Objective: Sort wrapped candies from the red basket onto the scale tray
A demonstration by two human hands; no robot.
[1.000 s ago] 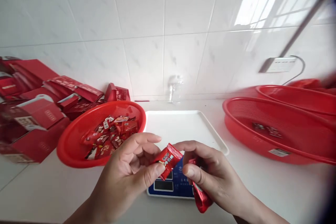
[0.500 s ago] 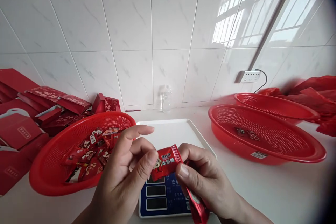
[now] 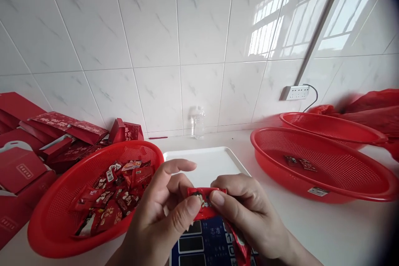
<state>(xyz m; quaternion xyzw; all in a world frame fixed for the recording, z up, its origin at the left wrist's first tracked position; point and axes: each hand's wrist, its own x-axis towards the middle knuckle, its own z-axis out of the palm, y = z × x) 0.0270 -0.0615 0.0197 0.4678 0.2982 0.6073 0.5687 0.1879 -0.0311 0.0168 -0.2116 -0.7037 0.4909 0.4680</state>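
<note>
Between my two hands is a small red candy packet (image 3: 205, 212), pinched at both ends above a digital scale (image 3: 202, 160). My left hand (image 3: 168, 212) grips its left side with thumb and bent fingers, the index finger raised. My right hand (image 3: 249, 212) presses its thumb on the packet's right part, and a second red wrapper (image 3: 241, 249) hangs below that palm. The fingers cover much of the packet's print. The scale's white pan lies behind the hands, and its blue panel with dark displays shows beneath them.
At left stands a red basket (image 3: 50, 232) with many red candy packets (image 3: 112, 212). Red cartons (image 3: 21, 162) pile up behind it. To the right are a red basket (image 3: 280, 174) holding a few packets and another basket (image 3: 330, 120). A clear bottle (image 3: 199, 124) stands by the wall.
The packet has tipped, so its printed face shows less, and my right thumb has moved further over it. Both hands sit slightly lower and closer together. The view has shifted slightly.
</note>
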